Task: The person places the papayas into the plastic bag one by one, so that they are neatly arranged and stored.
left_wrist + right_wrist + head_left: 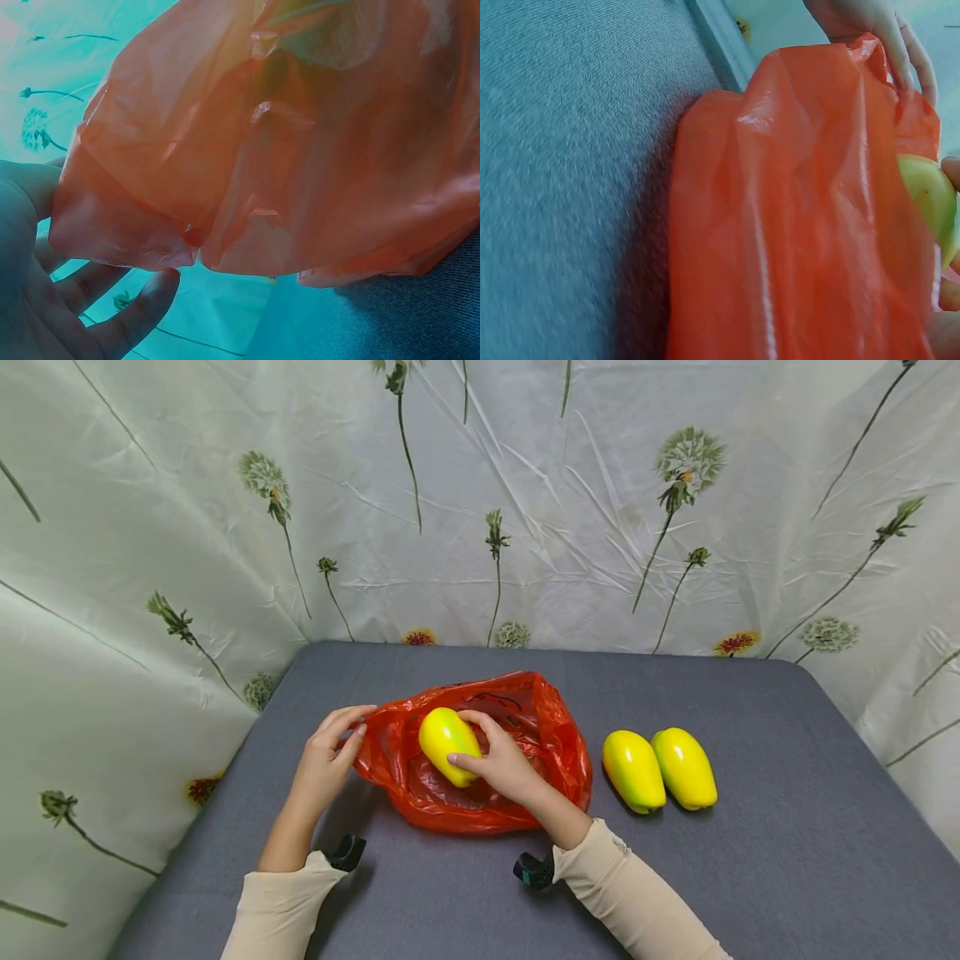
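Observation:
A red plastic bag (427, 814) lies open on its side of the grey table, its mouth facing up. My left hand (322, 760) grips the left edge of the bag; in the left wrist view, the fingers of this hand (67, 285) lie at the edge of the translucent bag (172, 165). Over the bag's mouth, my right hand (506, 764) holds a yellow-green fruit (447, 739) between thumb and fingers. The right wrist view shows part of that fruit (926, 191) beyond the near wall of the bag (802, 202).
Two more yellow fruits, one (632, 770) beside the other (686, 768), lie to the right of the bag on the grey table (787, 860). A pale curtain (570, 527) with a dandelion print hangs behind and at both sides.

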`<state>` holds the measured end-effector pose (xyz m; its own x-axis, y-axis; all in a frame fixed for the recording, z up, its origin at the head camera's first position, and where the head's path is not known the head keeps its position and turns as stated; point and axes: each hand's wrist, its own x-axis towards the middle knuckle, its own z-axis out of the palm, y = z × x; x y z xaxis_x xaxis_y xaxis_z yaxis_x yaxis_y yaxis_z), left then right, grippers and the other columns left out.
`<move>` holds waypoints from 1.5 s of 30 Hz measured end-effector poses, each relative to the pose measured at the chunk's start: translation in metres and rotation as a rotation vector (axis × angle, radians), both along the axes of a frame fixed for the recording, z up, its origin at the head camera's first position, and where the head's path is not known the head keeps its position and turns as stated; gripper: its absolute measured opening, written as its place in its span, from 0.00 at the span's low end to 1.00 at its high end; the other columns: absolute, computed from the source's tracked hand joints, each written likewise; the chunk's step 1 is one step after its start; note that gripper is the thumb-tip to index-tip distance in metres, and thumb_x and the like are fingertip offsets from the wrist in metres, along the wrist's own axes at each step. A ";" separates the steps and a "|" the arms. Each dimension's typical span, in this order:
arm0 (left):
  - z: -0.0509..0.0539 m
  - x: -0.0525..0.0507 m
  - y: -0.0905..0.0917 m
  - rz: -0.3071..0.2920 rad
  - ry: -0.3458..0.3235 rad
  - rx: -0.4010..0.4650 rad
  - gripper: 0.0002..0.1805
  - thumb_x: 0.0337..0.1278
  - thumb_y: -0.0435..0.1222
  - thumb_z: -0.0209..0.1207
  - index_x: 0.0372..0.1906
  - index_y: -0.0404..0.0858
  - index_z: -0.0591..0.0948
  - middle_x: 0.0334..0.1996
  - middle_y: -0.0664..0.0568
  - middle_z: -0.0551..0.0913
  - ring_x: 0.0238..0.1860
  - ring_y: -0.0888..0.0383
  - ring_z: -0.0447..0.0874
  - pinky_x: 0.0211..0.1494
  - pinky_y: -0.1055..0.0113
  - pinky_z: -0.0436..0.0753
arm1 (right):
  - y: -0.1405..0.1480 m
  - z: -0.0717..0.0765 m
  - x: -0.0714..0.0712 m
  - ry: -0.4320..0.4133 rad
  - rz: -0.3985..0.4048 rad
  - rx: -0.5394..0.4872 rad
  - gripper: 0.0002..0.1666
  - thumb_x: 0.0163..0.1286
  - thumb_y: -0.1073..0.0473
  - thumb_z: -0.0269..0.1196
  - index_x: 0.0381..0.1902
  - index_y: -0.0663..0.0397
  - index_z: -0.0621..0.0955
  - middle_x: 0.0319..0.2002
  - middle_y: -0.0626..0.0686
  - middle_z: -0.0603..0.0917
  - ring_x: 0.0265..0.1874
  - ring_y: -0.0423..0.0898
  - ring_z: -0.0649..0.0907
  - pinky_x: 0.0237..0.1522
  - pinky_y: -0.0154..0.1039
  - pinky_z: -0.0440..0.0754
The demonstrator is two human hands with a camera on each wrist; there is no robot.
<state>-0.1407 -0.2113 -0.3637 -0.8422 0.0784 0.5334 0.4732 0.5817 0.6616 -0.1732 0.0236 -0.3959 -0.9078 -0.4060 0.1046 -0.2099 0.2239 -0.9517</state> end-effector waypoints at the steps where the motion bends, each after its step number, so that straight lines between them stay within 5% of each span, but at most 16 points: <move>1: 0.000 0.000 0.000 0.000 -0.001 0.003 0.14 0.56 0.21 0.52 0.47 0.27 0.76 0.45 0.38 0.76 0.46 0.48 0.72 0.39 0.80 0.69 | -0.001 0.003 0.001 -0.025 -0.001 -0.008 0.35 0.58 0.60 0.64 0.62 0.56 0.64 0.56 0.56 0.68 0.48 0.53 0.72 0.43 0.44 0.75; 7: 0.000 0.000 0.001 0.001 -0.005 0.007 0.14 0.56 0.22 0.52 0.48 0.28 0.77 0.45 0.38 0.76 0.46 0.49 0.72 0.38 0.81 0.68 | -0.011 0.010 0.007 -0.153 -0.014 -0.068 0.33 0.60 0.64 0.61 0.62 0.60 0.62 0.53 0.62 0.69 0.45 0.53 0.74 0.39 0.42 0.77; 16: -0.002 -0.001 0.000 -0.010 0.004 -0.005 0.14 0.55 0.21 0.52 0.47 0.27 0.76 0.45 0.39 0.76 0.45 0.48 0.72 0.38 0.77 0.70 | -0.023 -0.030 -0.009 -0.209 -0.032 -0.086 0.35 0.58 0.60 0.64 0.62 0.51 0.64 0.51 0.58 0.71 0.44 0.50 0.75 0.36 0.42 0.78; 21: -0.020 -0.012 -0.009 -0.019 0.000 0.013 0.15 0.57 0.24 0.52 0.49 0.32 0.77 0.46 0.43 0.76 0.47 0.51 0.71 0.39 0.79 0.70 | -0.026 -0.035 -0.010 -0.208 -0.052 -0.054 0.35 0.57 0.59 0.65 0.62 0.51 0.64 0.50 0.59 0.72 0.42 0.50 0.75 0.36 0.42 0.78; 25: -0.031 -0.019 -0.015 -0.021 -0.010 0.001 0.15 0.59 0.27 0.52 0.51 0.36 0.77 0.48 0.48 0.76 0.48 0.54 0.71 0.40 0.76 0.72 | -0.025 -0.030 -0.007 -0.213 -0.041 -0.066 0.35 0.58 0.60 0.64 0.62 0.54 0.63 0.51 0.60 0.70 0.43 0.51 0.74 0.38 0.42 0.77; 32: -0.031 -0.019 -0.016 -0.015 -0.024 0.016 0.15 0.60 0.30 0.52 0.51 0.40 0.78 0.48 0.52 0.76 0.48 0.58 0.71 0.40 0.73 0.73 | -0.022 -0.008 0.005 -0.189 -0.031 -0.092 0.34 0.60 0.64 0.61 0.62 0.63 0.61 0.58 0.65 0.66 0.53 0.59 0.70 0.47 0.49 0.72; 40: -0.032 -0.019 -0.016 -0.010 -0.017 0.011 0.15 0.58 0.28 0.53 0.50 0.39 0.78 0.47 0.52 0.76 0.47 0.58 0.71 0.39 0.75 0.72 | -0.019 -0.023 -0.003 -0.148 -0.048 -0.152 0.34 0.61 0.61 0.61 0.63 0.58 0.61 0.64 0.57 0.60 0.61 0.59 0.61 0.59 0.53 0.56; 45: -0.032 -0.020 -0.016 -0.011 -0.010 0.010 0.15 0.59 0.29 0.53 0.50 0.39 0.78 0.47 0.52 0.76 0.47 0.58 0.71 0.39 0.76 0.72 | -0.015 0.003 0.008 -0.102 -0.027 -0.199 0.33 0.62 0.66 0.58 0.63 0.61 0.60 0.64 0.61 0.59 0.61 0.58 0.60 0.60 0.52 0.56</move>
<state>-0.1604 -0.2277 -0.3959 -0.8464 0.0824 0.5261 0.4732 0.5695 0.6721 -0.1655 0.0086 -0.3930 -0.9280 -0.3623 0.0870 -0.1063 0.0337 -0.9938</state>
